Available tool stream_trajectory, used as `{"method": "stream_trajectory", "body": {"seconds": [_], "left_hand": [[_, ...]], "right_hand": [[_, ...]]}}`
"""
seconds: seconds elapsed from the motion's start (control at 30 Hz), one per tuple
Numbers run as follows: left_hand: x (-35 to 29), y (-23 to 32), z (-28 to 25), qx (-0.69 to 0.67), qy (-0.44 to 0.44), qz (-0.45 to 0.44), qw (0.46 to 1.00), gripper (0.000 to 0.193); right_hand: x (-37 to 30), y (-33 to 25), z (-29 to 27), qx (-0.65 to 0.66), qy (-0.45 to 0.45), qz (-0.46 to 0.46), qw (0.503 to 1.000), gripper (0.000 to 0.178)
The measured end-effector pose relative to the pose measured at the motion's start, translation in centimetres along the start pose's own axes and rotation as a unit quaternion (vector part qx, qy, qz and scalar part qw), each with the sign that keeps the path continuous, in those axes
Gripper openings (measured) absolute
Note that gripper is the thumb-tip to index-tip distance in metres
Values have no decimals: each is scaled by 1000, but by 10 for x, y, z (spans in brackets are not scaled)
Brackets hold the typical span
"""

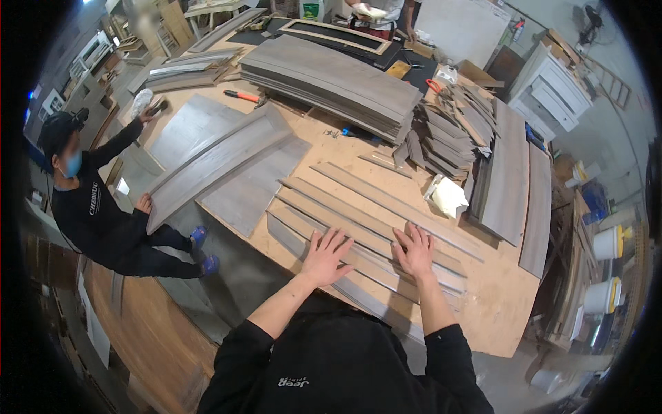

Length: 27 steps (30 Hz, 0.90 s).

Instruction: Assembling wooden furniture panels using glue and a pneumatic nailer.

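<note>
Several long, narrow wood strips [372, 231] with grey edges lie side by side across the near part of the wooden worktable [507, 303]. My left hand [326, 259] rests on the strips with its fingers spread, holding nothing. To its right, my right hand [415, 252] also lies palm down on them, fingers apart. A wider grey board [286, 241] lies along the table's near left edge beside the strips. Just beyond my right hand is a crumpled pale yellow and white cloth or paper [447, 196].
A tall stack of grey panels [331, 83] stands at the back. Short grey pieces [445, 134] are heaped at the right, near long panels [503, 172]. At the left, a masked co-worker [96, 193] holds a framed grey panel [221, 162]. An orange-handled tool [241, 96] lies behind.
</note>
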State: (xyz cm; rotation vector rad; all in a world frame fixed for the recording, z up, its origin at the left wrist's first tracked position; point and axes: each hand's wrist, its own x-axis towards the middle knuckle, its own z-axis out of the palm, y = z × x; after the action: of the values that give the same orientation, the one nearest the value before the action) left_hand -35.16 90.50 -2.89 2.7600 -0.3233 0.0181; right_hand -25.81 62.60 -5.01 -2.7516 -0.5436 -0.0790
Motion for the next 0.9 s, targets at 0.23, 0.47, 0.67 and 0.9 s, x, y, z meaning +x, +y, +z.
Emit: {"method": "stream_trajectory", "body": {"seconds": [0.23,0.47,0.67,0.9], "left_hand": [[-4,-12,6,-7,-1,27,1000,73],[-2,-11,4,-4,29,32,999,70],[15,-29,-6,-6,53,94,994,59],[37,-38,-11,-31,21,131,991,53]], "right_hand": [[34,2,5,54,49,89,993,35],[55,-12,12,45,170,218,960,33],[7,-49,-9,54,74,-37,995,43],[47,-14,-13,180,-44,-2,983,34]]}}
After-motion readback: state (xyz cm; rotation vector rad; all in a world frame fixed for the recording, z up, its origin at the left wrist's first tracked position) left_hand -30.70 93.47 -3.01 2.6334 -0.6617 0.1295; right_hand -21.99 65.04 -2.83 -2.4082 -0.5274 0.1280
